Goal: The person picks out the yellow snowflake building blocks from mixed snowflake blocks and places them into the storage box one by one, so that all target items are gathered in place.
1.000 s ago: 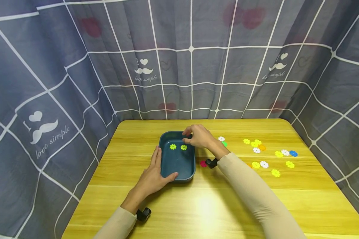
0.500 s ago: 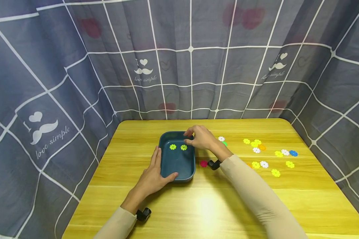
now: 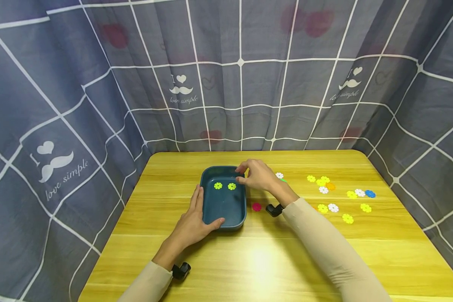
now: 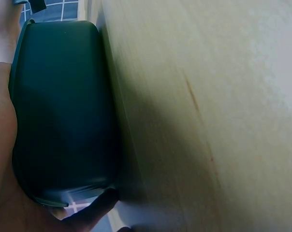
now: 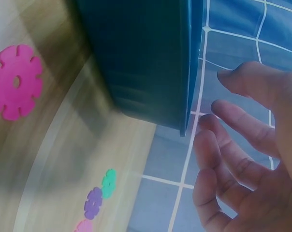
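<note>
A dark blue-green plastic box (image 3: 223, 205) stands on the table, with two yellow-green flower-shaped discs (image 3: 225, 186) lying flat on its floor. At its near left corner my left hand (image 3: 191, 226) holds it, fingers along the left wall and thumb over the near rim. My right hand (image 3: 257, 174) hovers at the far right rim. In the right wrist view, a gap shows between its thumb and loosely bent fingers (image 5: 233, 164), with nothing held. A pink-red flower disc (image 3: 256, 207) lies right of the box. The left wrist view shows the box's outer wall (image 4: 64, 106) up close.
Several yellow, white and orange flower discs (image 3: 323, 190) and a blue one (image 3: 370, 193) are scattered over the right of the wooden table (image 3: 226, 268). A white disc (image 3: 279, 175) lies just beyond my right wrist. A grey checked curtain (image 3: 219, 121) surrounds the back and sides.
My right hand has drifted slightly to the right, away from the box's inside. My left hand, the box and the two discs in it stay where they were.
</note>
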`<act>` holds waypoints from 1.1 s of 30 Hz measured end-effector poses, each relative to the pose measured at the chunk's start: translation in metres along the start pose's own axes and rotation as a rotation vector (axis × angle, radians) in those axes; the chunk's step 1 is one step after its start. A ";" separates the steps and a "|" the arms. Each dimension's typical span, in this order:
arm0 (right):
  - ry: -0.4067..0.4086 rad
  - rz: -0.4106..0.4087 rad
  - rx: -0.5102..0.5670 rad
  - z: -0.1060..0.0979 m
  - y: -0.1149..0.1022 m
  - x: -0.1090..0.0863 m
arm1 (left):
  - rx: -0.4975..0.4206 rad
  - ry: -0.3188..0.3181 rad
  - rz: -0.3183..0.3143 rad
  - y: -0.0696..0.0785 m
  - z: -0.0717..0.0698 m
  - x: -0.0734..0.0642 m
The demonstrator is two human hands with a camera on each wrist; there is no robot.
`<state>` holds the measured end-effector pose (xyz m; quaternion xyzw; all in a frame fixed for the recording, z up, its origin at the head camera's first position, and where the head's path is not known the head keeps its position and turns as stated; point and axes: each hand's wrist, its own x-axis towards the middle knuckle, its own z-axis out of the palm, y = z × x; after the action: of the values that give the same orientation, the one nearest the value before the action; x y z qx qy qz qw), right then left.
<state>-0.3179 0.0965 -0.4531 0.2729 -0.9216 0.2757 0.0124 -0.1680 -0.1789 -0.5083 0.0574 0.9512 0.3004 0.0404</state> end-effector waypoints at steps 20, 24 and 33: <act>0.044 -0.014 0.031 -0.003 0.010 -0.016 | -0.008 -0.001 0.003 -0.002 0.001 0.001; 0.050 -0.008 0.025 -0.003 0.010 -0.021 | -0.005 0.000 0.002 -0.002 0.000 0.000; 0.055 -0.005 0.044 -0.004 0.015 -0.031 | -0.006 0.000 -0.007 0.000 0.000 0.000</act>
<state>-0.2992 0.1245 -0.4628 0.2676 -0.9140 0.3034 0.0325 -0.1680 -0.1793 -0.5079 0.0541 0.9504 0.3033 0.0417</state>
